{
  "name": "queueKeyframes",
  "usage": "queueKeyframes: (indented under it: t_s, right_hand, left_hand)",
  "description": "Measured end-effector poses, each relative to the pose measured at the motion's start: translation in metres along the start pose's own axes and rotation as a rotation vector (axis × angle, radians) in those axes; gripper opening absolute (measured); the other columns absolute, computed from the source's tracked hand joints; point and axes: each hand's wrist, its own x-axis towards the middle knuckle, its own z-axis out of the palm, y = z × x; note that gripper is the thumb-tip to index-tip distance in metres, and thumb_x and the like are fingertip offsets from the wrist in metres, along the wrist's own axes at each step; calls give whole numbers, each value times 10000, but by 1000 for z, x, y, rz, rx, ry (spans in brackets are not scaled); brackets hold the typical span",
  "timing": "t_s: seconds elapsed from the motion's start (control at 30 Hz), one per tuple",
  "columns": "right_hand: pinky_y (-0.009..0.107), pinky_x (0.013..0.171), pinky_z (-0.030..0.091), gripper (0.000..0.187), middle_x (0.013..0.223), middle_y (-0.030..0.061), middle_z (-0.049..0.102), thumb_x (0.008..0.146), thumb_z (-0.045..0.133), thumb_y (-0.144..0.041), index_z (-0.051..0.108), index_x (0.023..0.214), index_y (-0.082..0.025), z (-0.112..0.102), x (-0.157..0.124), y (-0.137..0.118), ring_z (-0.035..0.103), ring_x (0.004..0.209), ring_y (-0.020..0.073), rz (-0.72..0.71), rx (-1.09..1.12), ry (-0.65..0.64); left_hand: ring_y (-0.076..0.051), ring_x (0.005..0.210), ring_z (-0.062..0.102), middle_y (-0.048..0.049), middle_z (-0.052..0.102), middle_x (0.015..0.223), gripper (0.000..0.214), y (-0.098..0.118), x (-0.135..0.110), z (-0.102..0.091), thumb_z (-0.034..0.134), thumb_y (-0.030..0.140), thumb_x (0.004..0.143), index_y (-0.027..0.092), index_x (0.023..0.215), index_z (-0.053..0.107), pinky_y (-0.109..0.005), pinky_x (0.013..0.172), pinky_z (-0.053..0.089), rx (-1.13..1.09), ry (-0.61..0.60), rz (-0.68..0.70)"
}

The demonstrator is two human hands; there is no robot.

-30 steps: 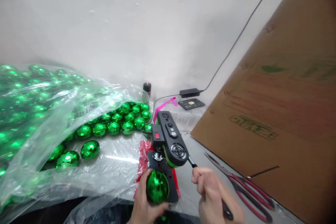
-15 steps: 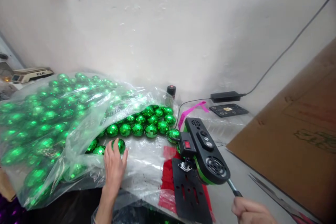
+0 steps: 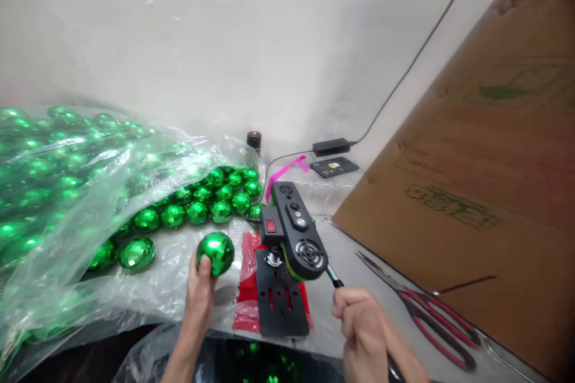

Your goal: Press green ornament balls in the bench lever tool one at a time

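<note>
A shiny green faceted ball [image 3: 216, 253] is in my left hand [image 3: 200, 287], its thumb pressed on the near side, raised over the plastic. My right hand [image 3: 366, 326] is closed round a metal-shafted tool [image 3: 333, 276] with a dark handle. The far end of its shaft is hidden at a black machine [image 3: 300, 230] with a red switch and round grilles. That machine stands on a slotted black plate [image 3: 283, 305] over red film [image 3: 247, 293]. More green balls [image 3: 196, 212] lie in a row at the mouth of a clear plastic bag [image 3: 58, 191]; one loose ball [image 3: 137, 254] sits in front.
Large red-and-black scissors [image 3: 431, 317] lie at right, beside a tall cardboard box [image 3: 471, 149]. A phone [image 3: 334, 167], a black power adapter [image 3: 331, 146] with its cable, pink ribbon [image 3: 287, 168] and a dark canister [image 3: 254, 140] sit near the wall.
My left hand has lifted a green ball from the bag's mouth and carried it right, towards the machine. The view has shifted right. My right hand still grips the tool.
</note>
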Motion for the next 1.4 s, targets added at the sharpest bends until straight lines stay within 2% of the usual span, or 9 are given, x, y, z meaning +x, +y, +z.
queueKeyframes:
  t_s: [0.07, 0.17, 0.33, 0.5, 0.63, 0.9, 1.1, 1.3, 1.4]
  right_hand:
    - [262, 535, 366, 412, 646, -26, 506, 1080, 513, -63, 481, 693, -203, 2, 7, -7, 526, 562, 99, 11, -13, -25]
    - [250, 532, 370, 397, 659, -31, 512, 1088, 491, -51, 482, 721, -203, 2, 12, -11, 519, 561, 85, 11, -13, -68]
    - [240, 536, 393, 380, 659, -35, 501, 1078, 474, -28, 482, 741, -204, -2, 11, -8, 531, 578, 90, -27, 2, -87]
    - [246, 514, 390, 368, 659, -30, 512, 1065, 469, -13, 496, 750, -202, 0, 11, -9, 520, 551, 92, -50, -9, -90]
    - [244, 522, 392, 358, 675, -31, 506, 1062, 449, 7, 495, 776, -204, 0, 10, -10, 506, 561, 86, -56, -25, -101]
    - [248, 524, 390, 365, 685, -27, 520, 1080, 435, -20, 501, 773, -206, -3, 6, -10, 511, 563, 89, -21, -28, -129]
    - [243, 537, 405, 355, 694, -21, 536, 1086, 441, -23, 510, 789, -205, -6, 5, -10, 540, 589, 95, -14, -22, -145]
    - [249, 551, 397, 365, 688, -16, 522, 1086, 446, -26, 490, 773, -209, -7, 3, -12, 526, 602, 100, -8, -44, -146]
    - [254, 546, 387, 383, 643, -30, 472, 1075, 452, -20, 473, 745, -215, -4, -2, -8, 525, 592, 112, -38, -58, -95]
  left_hand:
    - [-363, 1071, 788, -144, 808, 1132, 955, -17, -36, 13, 779, 923, 703, 185, 1303, 697, -498, 991, 638, -166, -68, -217]
    - [-385, 1152, 768, -161, 809, 1172, 975, -38, -65, 25, 806, 930, 663, 185, 1282, 695, -499, 1022, 624, -158, -106, -299]
    - [-401, 1218, 745, -182, 784, 1260, 1056, -61, -62, 32, 862, 934, 529, 205, 1259, 639, -469, 1020, 615, 45, -111, -171]
    - [-415, 1331, 698, -191, 734, 1388, 977, -83, -64, 34, 871, 823, 645, 210, 1357, 603, -542, 1129, 563, 233, -288, 35]
    - [-443, 1387, 663, -198, 708, 1445, 846, -93, -70, 33, 883, 618, 721, 207, 1402, 593, -643, 1195, 508, 416, -352, 156]
    - [-443, 1332, 713, -210, 740, 1407, 747, -90, -76, 30, 834, 399, 744, 184, 1416, 588, -673, 1158, 557, 548, -412, 225]
    - [-421, 1304, 726, -198, 758, 1361, 724, -78, -71, 49, 823, 338, 715, 172, 1393, 629, -649, 1146, 569, 536, -478, 305]
    - [-401, 1291, 733, -190, 750, 1371, 744, -91, -65, 51, 834, 356, 714, 169, 1404, 628, -622, 1139, 584, 494, -525, 286]
    - [-426, 1296, 727, -207, 752, 1360, 772, -97, -65, 51, 837, 357, 660, 157, 1376, 629, -644, 1141, 578, 468, -490, 303]
